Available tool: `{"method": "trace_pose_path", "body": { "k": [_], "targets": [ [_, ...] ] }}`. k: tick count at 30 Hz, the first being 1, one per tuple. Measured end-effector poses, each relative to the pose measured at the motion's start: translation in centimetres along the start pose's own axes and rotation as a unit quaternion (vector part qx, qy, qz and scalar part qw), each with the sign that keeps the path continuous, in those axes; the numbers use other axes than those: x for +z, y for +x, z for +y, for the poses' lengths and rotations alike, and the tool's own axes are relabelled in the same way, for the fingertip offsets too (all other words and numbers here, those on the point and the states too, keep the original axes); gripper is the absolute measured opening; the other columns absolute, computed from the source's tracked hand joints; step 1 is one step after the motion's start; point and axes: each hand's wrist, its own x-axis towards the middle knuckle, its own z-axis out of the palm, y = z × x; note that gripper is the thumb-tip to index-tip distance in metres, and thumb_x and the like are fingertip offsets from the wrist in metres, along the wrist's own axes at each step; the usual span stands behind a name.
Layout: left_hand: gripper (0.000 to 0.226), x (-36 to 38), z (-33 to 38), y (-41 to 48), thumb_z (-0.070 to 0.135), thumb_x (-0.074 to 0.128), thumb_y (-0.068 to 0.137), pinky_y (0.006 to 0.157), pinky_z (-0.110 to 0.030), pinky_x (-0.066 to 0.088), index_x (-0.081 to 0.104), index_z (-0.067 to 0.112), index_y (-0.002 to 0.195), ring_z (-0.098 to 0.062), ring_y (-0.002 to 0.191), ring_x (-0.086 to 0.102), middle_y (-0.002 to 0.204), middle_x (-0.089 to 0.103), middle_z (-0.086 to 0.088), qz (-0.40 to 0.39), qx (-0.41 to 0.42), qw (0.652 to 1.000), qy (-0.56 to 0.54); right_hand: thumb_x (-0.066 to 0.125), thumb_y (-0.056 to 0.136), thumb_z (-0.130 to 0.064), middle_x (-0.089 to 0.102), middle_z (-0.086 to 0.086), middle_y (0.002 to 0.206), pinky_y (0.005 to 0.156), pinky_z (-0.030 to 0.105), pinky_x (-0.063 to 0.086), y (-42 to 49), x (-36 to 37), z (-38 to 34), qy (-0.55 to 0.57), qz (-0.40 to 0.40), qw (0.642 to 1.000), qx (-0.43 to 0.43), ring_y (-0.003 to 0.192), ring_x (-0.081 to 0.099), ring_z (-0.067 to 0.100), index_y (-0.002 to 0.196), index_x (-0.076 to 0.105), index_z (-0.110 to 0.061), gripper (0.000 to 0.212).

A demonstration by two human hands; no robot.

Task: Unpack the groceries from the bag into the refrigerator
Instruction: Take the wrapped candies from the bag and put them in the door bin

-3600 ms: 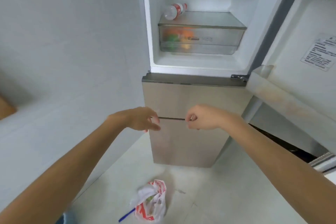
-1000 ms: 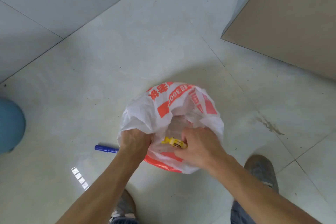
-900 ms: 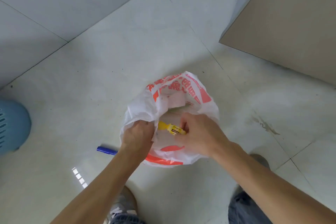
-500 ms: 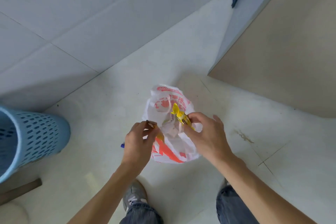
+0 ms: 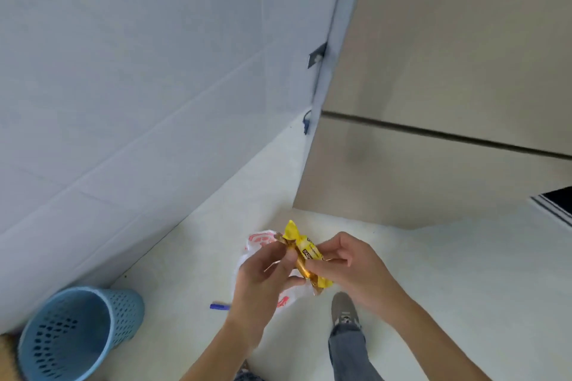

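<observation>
Yellow crinkly snack wrapper [image 5: 305, 252] held above white-and-red plastic bag [image 5: 286, 295].
Wrapper pinched by left hand [image 5: 263, 275] and right hand [image 5: 349, 269].

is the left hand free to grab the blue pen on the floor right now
Probably not yet: the left hand grips the yellow snack packet together with the right hand. The blue pen lies in the open beside the bag, so only the full hand is in the way.

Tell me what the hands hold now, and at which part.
The left hand pinches the upper half of a yellow snack packet; the right hand pinches its lower half. Both ends of it stick out free.
</observation>
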Motion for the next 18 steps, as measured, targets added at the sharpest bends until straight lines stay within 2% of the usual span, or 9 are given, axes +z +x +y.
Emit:
{"method": "trace_pose_path", "body": {
  "k": [2, 4, 6, 7, 11, 15, 18],
  "targets": [
    [0.020, 3.5, 4.4, -2.2, 0.015, 0.065, 0.092, 0.079, -0.032, 0.060, 0.071, -0.001, 0.103, -0.028, 0.093, 0.073, 0.099, 0.075, -0.015, -0.036, 0.018, 0.999, 0.006, 0.087, 0.071, -0.014, 0.077, 0.003, 0.085, 0.066, 0.032, 0.059, -3.6, -3.1, -3.2, 0.000, 0.038, 0.999, -0.013, 0.077, 0.075, 0.019, 0.086, 0.062, -0.003, 0.031],
    [0.021, 7.1, 8.2, -4.3, 0.018, 0.074, 0.086, 0.074, -0.027, 0.059, 0.071, 0.005, 0.103, -0.023, 0.092, 0.074, 0.096, 0.076, -0.011, -0.061, 0.040, 0.997, 0.028, 0.089, 0.069, -0.016, 0.077, 0.002, 0.086, 0.072, 0.040, 0.061, -7.2, -5.9, -5.8, -0.006, 0.073, 0.997, -0.036, 0.081, 0.074, 0.019, 0.082, 0.062, -0.008, 0.031],
    [0.021, 10.8, 11.5, -6.2, 0.014, 0.074, 0.085, 0.067, -0.020, 0.057, 0.071, 0.008, 0.104, -0.019, 0.088, 0.075, 0.093, 0.077, -0.009, -0.087, 0.060, 0.993, 0.044, 0.087, 0.071, -0.020, 0.076, -0.002, 0.089, 0.075, 0.040, 0.061, -11.0, -8.7, -7.9, -0.009, 0.115, 0.991, -0.065, 0.083, 0.073, 0.014, 0.082, 0.065, -0.015, 0.025],
    [0.022, 12.6, 13.0, -7.2, 0.013, 0.074, 0.085, 0.068, -0.020, 0.057, 0.071, 0.008, 0.106, -0.020, 0.089, 0.075, 0.092, 0.077, -0.007, -0.108, 0.067, 0.991, 0.046, 0.085, 0.074, -0.024, 0.076, -0.004, 0.090, 0.076, 0.039, 0.061, -13.0, -10.2, -8.7, -0.004, 0.138, 0.988, -0.076, 0.084, 0.073, 0.012, 0.085, 0.066, -0.019, 0.022],
    [0.031, 19.6, 17.9, -11.0, 0.021, 0.082, 0.076, 0.091, -0.031, 0.051, 0.075, 0.017, 0.106, -0.020, 0.099, 0.072, 0.099, 0.077, -0.003, -0.222, 0.088, 0.968, 0.078, 0.072, 0.087, -0.029, 0.076, -0.001, 0.096, 0.081, 0.032, 0.059, -20.6, -15.6, -10.6, 0.057, 0.203, 0.971, -0.110, 0.090, 0.072, 0.015, 0.113, 0.065, -0.025, 0.027],
    [0.038, 26.9, 20.6, -13.8, 0.027, 0.080, 0.074, 0.099, -0.039, 0.049, 0.072, 0.019, 0.110, -0.022, 0.101, 0.069, 0.105, 0.075, -0.007, -0.336, 0.103, 0.930, 0.107, 0.068, 0.091, -0.025, 0.075, 0.006, 0.093, 0.070, 0.024, 0.054, -27.5, -21.0, -11.7, 0.053, 0.285, 0.947, -0.140, 0.081, 0.069, 0.017, 0.106, 0.073, -0.025, 0.016],
    [0.041, 32.4, 22.3, -15.4, 0.036, 0.079, 0.079, 0.095, -0.044, 0.053, 0.069, 0.020, 0.115, -0.023, 0.107, 0.068, 0.111, 0.074, -0.004, -0.399, 0.118, 0.902, 0.119, 0.068, 0.090, -0.030, 0.073, 0.002, 0.091, 0.073, 0.034, 0.054, -32.2, -25.6, -12.8, 0.012, 0.369, 0.917, -0.150, 0.082, 0.068, 0.020, 0.101, 0.073, -0.031, 0.012]
  ]
}}
